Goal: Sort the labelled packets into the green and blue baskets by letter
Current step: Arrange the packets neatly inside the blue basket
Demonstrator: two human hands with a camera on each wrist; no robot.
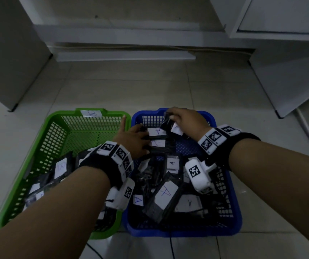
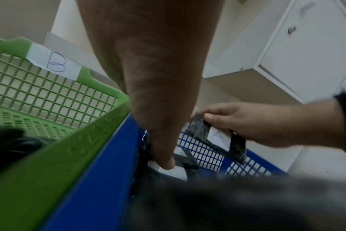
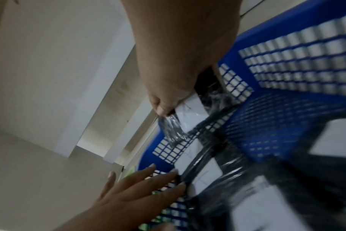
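A green basket [image 1: 52, 116] tagged B [image 2: 55, 64] stands left of a blue basket [image 1: 183, 233] on the floor. Black packets with white B labels [image 1: 60, 168] lie in the green one, and several A packets [image 1: 166, 191] fill the blue one. My left hand [image 1: 140, 135] reaches over the blue basket's left rim [image 2: 101, 171], fingers straight and spread, resting on A packets. At the blue basket's far wall my right hand [image 1: 174, 116] pinches the top edge of a black packet [image 1: 167, 123], which hangs tilted inside. That pinch [image 3: 164, 109] and packet [image 3: 172, 129] also show in the right wrist view.
White cabinets stand on the left [image 1: 9, 53] and right [image 1: 290, 81], with a low white shelf [image 1: 125, 56] behind. A white cable [image 1: 307, 131] runs along the tiled floor at the right, and dark cables lie at the baskets' near side.
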